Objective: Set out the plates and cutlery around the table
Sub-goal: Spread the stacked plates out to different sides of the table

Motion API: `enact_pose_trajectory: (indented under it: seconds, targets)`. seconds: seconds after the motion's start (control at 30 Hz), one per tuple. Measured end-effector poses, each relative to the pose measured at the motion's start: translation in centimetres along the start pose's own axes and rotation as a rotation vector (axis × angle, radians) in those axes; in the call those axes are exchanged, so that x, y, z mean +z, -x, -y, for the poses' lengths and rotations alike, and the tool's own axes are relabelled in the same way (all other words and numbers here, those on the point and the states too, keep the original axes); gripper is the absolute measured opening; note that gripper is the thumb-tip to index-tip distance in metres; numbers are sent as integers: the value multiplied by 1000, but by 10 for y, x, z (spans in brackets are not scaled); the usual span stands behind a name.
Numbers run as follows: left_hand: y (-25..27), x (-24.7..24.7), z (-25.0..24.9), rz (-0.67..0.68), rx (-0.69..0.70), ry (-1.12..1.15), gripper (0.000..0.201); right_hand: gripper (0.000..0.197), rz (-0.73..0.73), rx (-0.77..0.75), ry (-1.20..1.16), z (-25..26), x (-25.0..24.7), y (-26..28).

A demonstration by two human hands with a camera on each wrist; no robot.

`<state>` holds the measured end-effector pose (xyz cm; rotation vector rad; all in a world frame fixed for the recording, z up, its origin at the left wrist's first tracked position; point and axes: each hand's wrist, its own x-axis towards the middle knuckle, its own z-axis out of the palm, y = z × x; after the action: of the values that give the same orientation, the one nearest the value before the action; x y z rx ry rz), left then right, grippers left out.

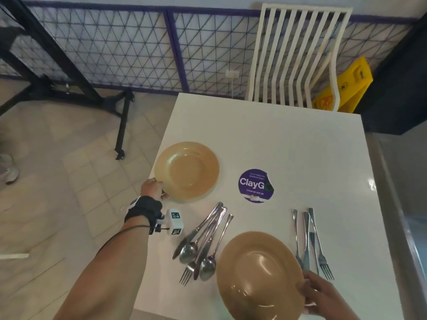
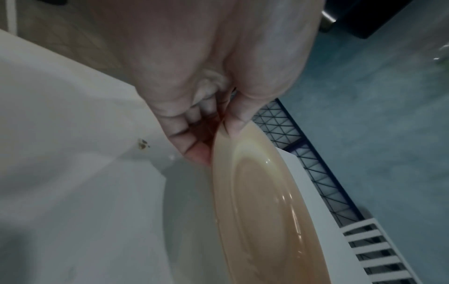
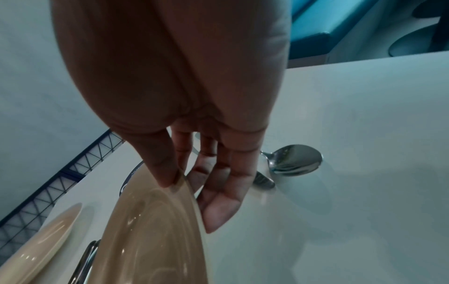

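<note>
Two tan plates are over the white table [image 1: 288, 146]. My left hand [image 1: 152, 188] pinches the near rim of the far plate [image 1: 187, 169] at the table's left edge; in the left wrist view the thumb lies on top of that plate [image 2: 262, 201] and the fingers [image 2: 194, 149] underneath. My right hand [image 1: 321, 294] grips the right rim of the near plate [image 1: 258, 273], which is tilted above the table; the same plate [image 3: 150, 230] shows in the right wrist view with the thumb on top. A pile of spoons, knives and a fork [image 1: 203, 243] lies between the plates. Forks and knives [image 1: 312, 241] lie right of the near plate.
A purple round sticker [image 1: 255, 184] sits mid-table. A white slatted chair [image 1: 298, 54] stands at the far side, with a yellow floor sign [image 1: 346, 86] beside it. A mesh fence and tiled floor lie to the left. A metal counter edge [image 1: 406, 204] runs along the right.
</note>
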<state>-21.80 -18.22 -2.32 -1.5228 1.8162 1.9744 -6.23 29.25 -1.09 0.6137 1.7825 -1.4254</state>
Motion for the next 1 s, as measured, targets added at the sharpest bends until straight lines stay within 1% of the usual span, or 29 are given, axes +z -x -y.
enact_pose_trajectory:
  seconds: [0.1, 0.2, 0.3, 0.33, 0.4, 0.43, 0.47, 0.5, 0.53, 0.57, 0.6, 0.63, 0.73, 0.77, 0.8, 0.9, 0.97, 1.0]
  targets:
    - [-17, -2, 2, -28, -50, 58, 26, 17, -21, 12, 12, -2, -1, 1]
    - [-29, -3, 2, -43, -69, 105, 23, 17, -30, 19, -5, -2, -2, 3]
    - [-38, -7, 2, -48, -53, 70, 17, 18, -26, 20, -43, 0, -3, 5]
    - [-39, -9, 2, -43, -38, 41, 15, 19, -19, 18, -61, 1, -2, 6]
    - [-40, -16, 6, -23, 14, -55, 18, 20, -6, 9, -119, 3, -1, 10]
    - [-39, -19, 10, -32, 40, -99, 19, 22, -5, 1, -159, 4, 0, 12]
    - [-33, -21, 13, -52, 52, -94, 20, 23, -4, -12, -198, 5, 1, 14]
    - [-28, -23, 18, -90, 84, -127, 22, 25, -3, -25, -234, 5, 1, 16]
    - [-18, -25, 23, -118, 135, -186, 25, 27, -1, -35, -277, 6, 2, 18]
    - [-5, -25, 29, -115, 186, -258, 23, 28, 2, -38, -328, 7, 3, 18]
    - [14, -23, 36, -72, 205, -287, 18, 31, 6, -36, -381, 8, 4, 19]
    - [33, -19, 45, 21, 191, -284, 17, 34, 12, -32, -427, 9, 5, 19]
    - [108, 5, 71, 455, 107, -340, 21, 39, 24, -42, -516, 16, 7, 18]
    - [129, 13, 78, 554, 94, -386, 23, 41, 30, -53, -539, 17, 6, 18]
    - [147, 23, 84, 599, 104, -421, 22, 43, 43, -64, -554, 19, 7, 18]
    - [175, 45, 95, 617, 193, -501, 18, 45, 68, -94, -597, 24, 5, 18]
    - [181, 56, 99, 606, 233, -501, 16, 42, 78, -111, -624, 26, -1, 18]
    - [183, 61, 99, 587, 256, -511, 16, 45, 80, -119, -640, 27, -4, 18]
